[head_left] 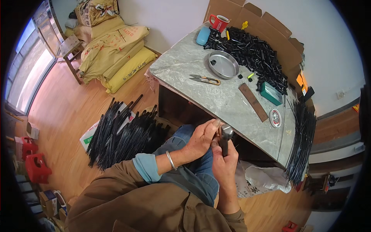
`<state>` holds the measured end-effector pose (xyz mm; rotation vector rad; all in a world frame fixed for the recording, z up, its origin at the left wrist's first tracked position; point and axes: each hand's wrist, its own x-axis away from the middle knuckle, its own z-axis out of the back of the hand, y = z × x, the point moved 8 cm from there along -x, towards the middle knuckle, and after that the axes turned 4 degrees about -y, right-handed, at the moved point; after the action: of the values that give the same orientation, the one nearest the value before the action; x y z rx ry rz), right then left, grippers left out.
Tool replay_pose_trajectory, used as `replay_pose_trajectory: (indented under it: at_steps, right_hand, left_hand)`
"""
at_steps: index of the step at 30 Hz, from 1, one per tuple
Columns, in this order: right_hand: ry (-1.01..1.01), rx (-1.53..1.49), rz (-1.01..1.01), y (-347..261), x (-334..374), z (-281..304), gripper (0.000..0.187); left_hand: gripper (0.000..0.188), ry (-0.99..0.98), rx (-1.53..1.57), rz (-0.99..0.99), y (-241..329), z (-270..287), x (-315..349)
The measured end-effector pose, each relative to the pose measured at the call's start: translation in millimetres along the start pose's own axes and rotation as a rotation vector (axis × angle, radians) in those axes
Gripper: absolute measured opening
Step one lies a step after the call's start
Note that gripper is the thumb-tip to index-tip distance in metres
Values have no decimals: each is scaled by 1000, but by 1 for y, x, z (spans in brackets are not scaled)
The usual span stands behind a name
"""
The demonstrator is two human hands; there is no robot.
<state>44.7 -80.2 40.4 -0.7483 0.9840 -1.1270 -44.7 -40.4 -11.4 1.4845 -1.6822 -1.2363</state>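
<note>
1. Right hand [227, 164]: closed round the dark handle of a hammer-like tool [225, 142], metal head toward the worktop [228, 94], just beside its near edge.
2. Left hand [199, 140]: fingers pressed together beside the head; what they pinch, cannot tell.
3. Advisable, in judgement: firm handle grip, left fingertips clear of the head.
4. Lettering noted: red mug [219, 24], far; yellowish sacks [112, 48], far left; pale bag [261, 179], near right.
</note>
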Motion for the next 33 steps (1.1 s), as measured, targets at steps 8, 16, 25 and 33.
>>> replay_pose_trajectory:
  at_steps: [8, 16, 25, 33]
  right_hand:
    - [-332, -506, -473, 6, 11, 21, 32]
    - [-679, -493, -840, 20, 65, 32, 30]
    - [-586, -592, -929, 13, 66, 37, 35]
    - [-693, -85, -851, 20, 60, 46, 25]
  left_hand:
    - [65, 7, 73, 194, 0, -1, -1]
    - [63, -36, 36, 213, -2, -16, 4]
    - [58, -58, -90, 164, -10, -29, 4]
    - [57, -20, -167, 124, -17, -27, 11]
